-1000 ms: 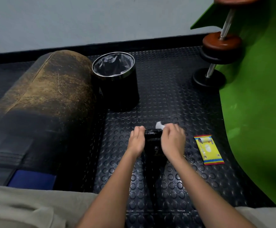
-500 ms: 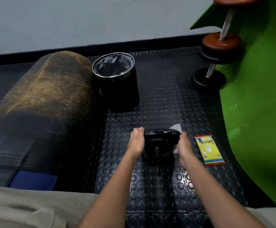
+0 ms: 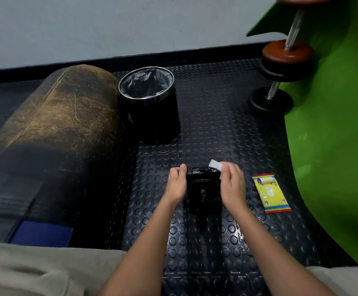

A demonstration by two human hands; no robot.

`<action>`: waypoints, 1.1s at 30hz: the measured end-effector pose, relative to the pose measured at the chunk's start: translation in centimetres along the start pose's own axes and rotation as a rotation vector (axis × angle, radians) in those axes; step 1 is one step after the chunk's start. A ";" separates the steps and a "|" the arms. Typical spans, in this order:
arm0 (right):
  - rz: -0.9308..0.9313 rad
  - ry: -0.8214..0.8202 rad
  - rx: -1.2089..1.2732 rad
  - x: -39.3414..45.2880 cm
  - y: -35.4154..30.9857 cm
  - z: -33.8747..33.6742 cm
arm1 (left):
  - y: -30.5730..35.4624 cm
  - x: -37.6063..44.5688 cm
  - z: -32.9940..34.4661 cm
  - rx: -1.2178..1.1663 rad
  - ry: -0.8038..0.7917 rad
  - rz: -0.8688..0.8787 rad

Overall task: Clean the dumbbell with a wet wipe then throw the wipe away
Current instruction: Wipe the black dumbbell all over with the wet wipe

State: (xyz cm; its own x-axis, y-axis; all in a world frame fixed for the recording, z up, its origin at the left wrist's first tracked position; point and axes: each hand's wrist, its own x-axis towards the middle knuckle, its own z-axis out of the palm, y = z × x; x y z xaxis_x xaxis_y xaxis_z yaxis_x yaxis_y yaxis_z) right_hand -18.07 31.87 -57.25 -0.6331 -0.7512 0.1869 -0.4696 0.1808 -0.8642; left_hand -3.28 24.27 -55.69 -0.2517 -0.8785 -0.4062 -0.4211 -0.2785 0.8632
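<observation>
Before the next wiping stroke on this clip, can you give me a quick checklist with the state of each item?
1. Wipe in the right hand: ok, pinched at the fingertips.
2. Dumbbell steadied: ok, the left hand rests against its left side.
3. Wipe touching the dumbbell: cannot tell, it sits at the top right edge.
4. Bin ready for the wipe: ok, open and lined, beyond the dumbbell.
5. Wipe packet out of the way: ok, lying flat to the right of the hands.
6. Dumbbell clean: cannot tell, its surface is dark and glossy.
</observation>
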 end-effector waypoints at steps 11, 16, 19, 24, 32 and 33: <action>0.942 -0.011 0.653 1.9 -1.1 0.0 | -0.1 0.3 0.1 0.015 0.001 -0.004; 0.336 0.112 0.065 0.8 -1.7 1.7 | -0.4 0.7 0.2 0.004 0.012 0.009; -0.047 0.101 -0.159 -0.4 -1.8 1.7 | -0.4 0.7 0.2 -0.022 0.013 0.012; -0.261 0.000 -0.173 -0.7 0.1 0.0 | -0.4 0.6 0.3 -0.031 0.009 0.025; 0.939 -0.060 0.440 0.4 1.5 -0.2 | -0.5 0.5 0.0 0.010 -0.013 0.009; 0.947 -0.054 0.439 0.5 1.2 -0.1 | -0.4 0.5 0.0 0.009 -0.013 0.008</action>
State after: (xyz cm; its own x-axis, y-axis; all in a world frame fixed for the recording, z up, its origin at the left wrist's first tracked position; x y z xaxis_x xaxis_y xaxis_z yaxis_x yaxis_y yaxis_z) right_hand -19.01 31.73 -58.21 -0.5918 -0.4522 -0.6673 0.4760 0.4721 -0.7420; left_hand -3.25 23.99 -56.27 -0.2664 -0.8756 -0.4028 -0.4266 -0.2676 0.8639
